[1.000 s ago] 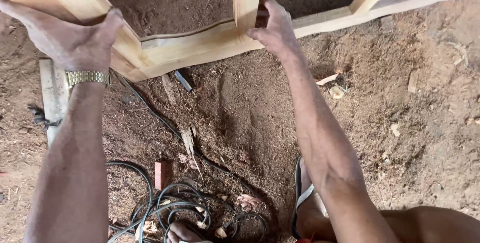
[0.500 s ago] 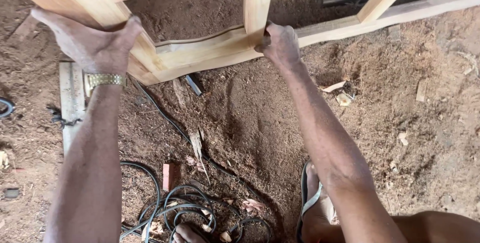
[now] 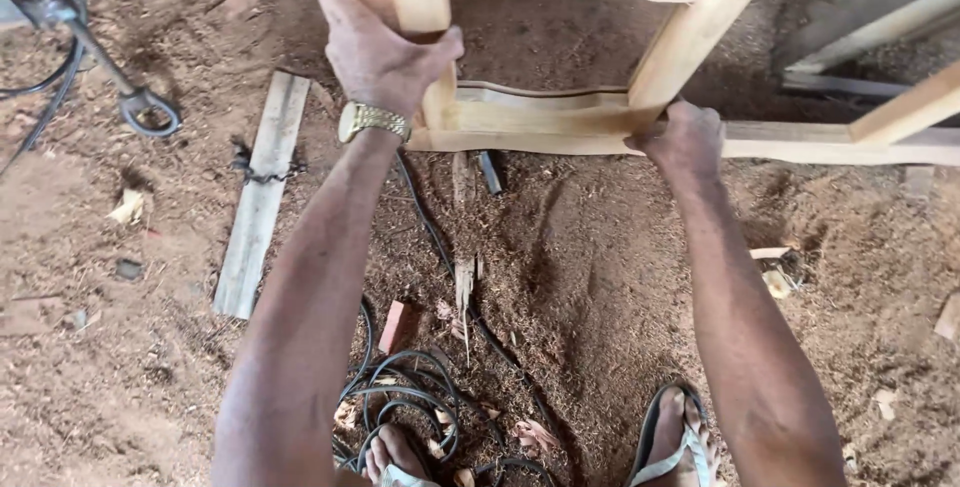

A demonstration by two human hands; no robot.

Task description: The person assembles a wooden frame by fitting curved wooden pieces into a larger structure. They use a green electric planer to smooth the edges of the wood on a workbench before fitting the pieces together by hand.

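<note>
My left hand [image 3: 385, 52] is clenched around one pale upright leg [image 3: 425, 37] of the wooden frame [image 3: 560, 117], fingers wrapped over the front of it and the thumb hooked round the right side, a gold wristwatch [image 3: 372, 120] sitting just below the grip. My right hand [image 3: 683, 139] is clamped on the frame where the second leg [image 3: 690, 32] meets the low curved rail [image 3: 540, 112], knuckles up, fingers tucked under the wood. The frame stands on the sawdust-covered floor [image 3: 620, 277] straight ahead of me, its upper rail cut off by the top edge of the view, a long bottom bar running off to the right.

Under the rail a short dark tool [image 3: 490, 172] lies in the sawdust, and a black cable [image 3: 430, 227] runs from there toward a coil of cables [image 3: 410, 397] near my sandalled feet [image 3: 680, 437]. A small red block [image 3: 397, 327] lies beside the coil. To the left a flat grey plank [image 3: 262, 192] lies on the ground with a bit of black wire across it, and farther left a metal hook on a rod [image 3: 140, 107] rests on the dirt. Scraps of wood are scattered at the right.

Compared with a second ago, the frame has turned more upright and square to me, my left hand has shifted from the slanted outer edge onto the leg, and the plank has come fully into view.
</note>
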